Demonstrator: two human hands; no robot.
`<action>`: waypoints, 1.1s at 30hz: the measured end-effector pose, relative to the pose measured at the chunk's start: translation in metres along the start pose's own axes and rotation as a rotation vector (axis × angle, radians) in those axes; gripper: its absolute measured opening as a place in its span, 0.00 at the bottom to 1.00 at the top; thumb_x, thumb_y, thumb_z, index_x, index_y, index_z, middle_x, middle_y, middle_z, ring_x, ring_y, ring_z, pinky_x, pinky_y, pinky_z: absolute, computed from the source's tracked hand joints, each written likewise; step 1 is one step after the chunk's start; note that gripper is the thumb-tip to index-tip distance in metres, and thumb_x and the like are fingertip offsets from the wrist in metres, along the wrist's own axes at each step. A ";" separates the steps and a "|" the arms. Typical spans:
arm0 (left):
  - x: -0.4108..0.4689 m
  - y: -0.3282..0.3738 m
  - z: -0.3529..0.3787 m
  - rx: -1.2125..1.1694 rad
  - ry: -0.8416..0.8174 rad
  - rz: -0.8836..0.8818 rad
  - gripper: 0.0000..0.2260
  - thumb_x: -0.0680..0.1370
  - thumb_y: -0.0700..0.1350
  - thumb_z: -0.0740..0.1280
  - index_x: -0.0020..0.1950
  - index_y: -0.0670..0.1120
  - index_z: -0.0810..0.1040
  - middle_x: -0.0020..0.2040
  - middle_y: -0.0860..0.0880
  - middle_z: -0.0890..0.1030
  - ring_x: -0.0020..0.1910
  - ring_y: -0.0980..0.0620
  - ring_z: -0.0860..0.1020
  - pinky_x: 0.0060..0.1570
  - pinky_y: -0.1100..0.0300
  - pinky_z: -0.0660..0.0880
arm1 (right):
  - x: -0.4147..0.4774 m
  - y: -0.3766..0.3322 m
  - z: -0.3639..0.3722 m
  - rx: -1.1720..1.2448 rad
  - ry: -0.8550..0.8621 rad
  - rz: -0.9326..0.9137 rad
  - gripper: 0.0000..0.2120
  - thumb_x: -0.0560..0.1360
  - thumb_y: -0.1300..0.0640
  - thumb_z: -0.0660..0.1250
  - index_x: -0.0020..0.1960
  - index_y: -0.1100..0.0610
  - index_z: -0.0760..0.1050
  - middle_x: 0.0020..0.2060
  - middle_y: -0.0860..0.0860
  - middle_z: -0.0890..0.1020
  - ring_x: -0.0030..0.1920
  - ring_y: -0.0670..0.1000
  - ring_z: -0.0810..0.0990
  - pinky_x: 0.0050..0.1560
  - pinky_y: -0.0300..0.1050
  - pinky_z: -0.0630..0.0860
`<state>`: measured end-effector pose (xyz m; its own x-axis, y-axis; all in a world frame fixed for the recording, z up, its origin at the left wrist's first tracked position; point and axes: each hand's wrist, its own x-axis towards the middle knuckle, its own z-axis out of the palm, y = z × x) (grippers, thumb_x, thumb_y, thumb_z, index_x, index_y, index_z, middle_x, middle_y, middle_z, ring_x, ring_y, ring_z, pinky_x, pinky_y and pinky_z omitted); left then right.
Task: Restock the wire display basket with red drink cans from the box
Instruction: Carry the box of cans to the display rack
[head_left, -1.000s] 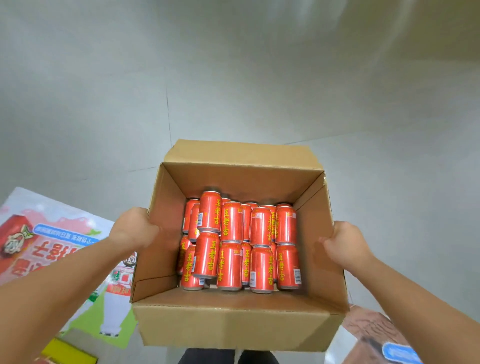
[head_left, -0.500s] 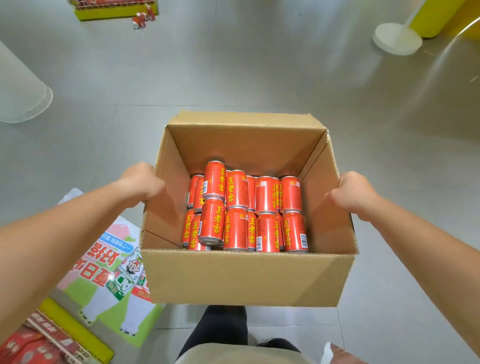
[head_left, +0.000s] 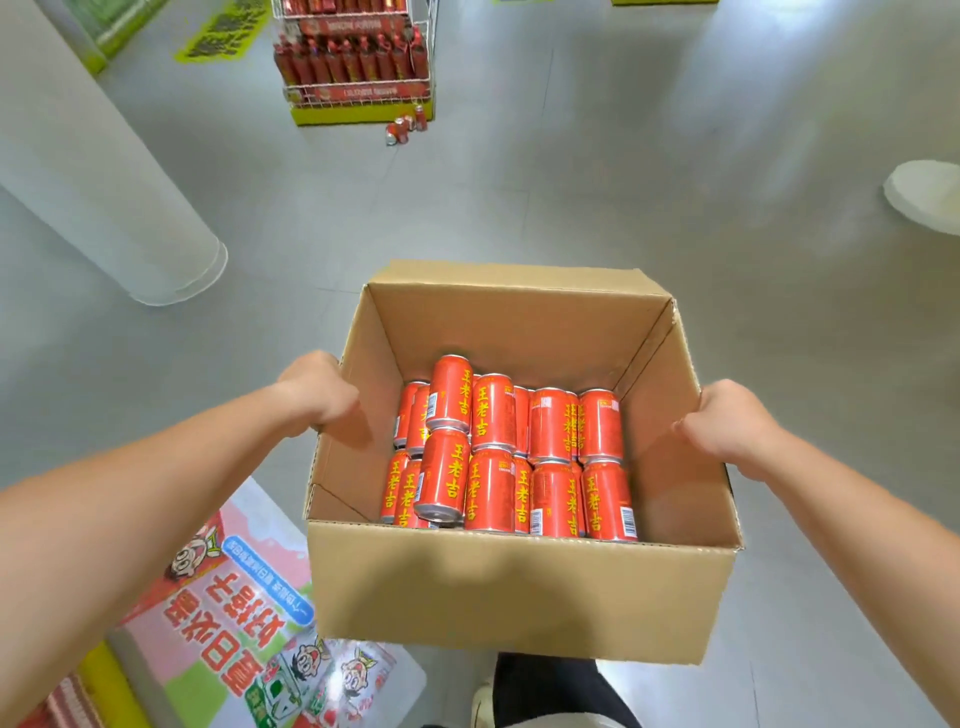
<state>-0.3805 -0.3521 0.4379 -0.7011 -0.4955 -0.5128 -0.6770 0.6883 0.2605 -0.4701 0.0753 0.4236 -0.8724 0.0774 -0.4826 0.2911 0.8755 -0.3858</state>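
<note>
An open cardboard box (head_left: 519, 592) is held off the floor in front of me. Several red drink cans (head_left: 511, 457) with yellow lettering lie stacked inside it. My left hand (head_left: 317, 392) grips the box's left wall at the rim. My right hand (head_left: 732, 421) grips the right wall at the rim. Far ahead on the floor stands the wire display basket (head_left: 356, 57), stocked with red products on a yellow base. A few loose red cans (head_left: 405, 127) stand on the floor at its front right corner.
A white round column (head_left: 104, 182) rises on the left. A colourful floor poster (head_left: 234, 613) lies at lower left beside a yellow stand edge (head_left: 111, 686). A white round base (head_left: 930, 195) sits at the right edge. My dark trouser leg (head_left: 545, 691) shows below the box.
The view has tilted up and forward: the wire display basket and column have come into sight ahead. Both hands keep their hold on the box walls.
</note>
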 end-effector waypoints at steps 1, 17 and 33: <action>0.020 0.006 -0.013 0.000 0.007 -0.010 0.11 0.64 0.40 0.75 0.34 0.43 0.72 0.28 0.45 0.73 0.28 0.45 0.70 0.28 0.60 0.65 | 0.024 -0.020 -0.003 0.010 -0.001 -0.015 0.19 0.72 0.66 0.67 0.29 0.57 0.61 0.28 0.54 0.65 0.29 0.53 0.63 0.30 0.41 0.59; 0.376 0.050 -0.229 -0.159 0.151 -0.174 0.08 0.68 0.38 0.72 0.33 0.42 0.73 0.28 0.44 0.72 0.27 0.45 0.68 0.27 0.62 0.63 | 0.367 -0.390 -0.045 -0.049 -0.059 -0.222 0.08 0.69 0.61 0.72 0.39 0.66 0.78 0.37 0.61 0.82 0.35 0.60 0.81 0.33 0.46 0.73; 0.807 0.136 -0.498 -0.167 0.227 -0.218 0.09 0.69 0.38 0.72 0.47 0.36 0.82 0.38 0.39 0.83 0.32 0.43 0.76 0.31 0.56 0.71 | 0.712 -0.798 -0.076 -0.039 -0.087 -0.282 0.07 0.66 0.64 0.70 0.35 0.67 0.75 0.30 0.58 0.77 0.29 0.55 0.74 0.30 0.43 0.70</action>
<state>-1.1498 -0.9218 0.4667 -0.5551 -0.7394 -0.3810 -0.8305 0.4666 0.3044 -1.3534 -0.5321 0.4476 -0.8793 -0.2116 -0.4268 0.0248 0.8744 -0.4847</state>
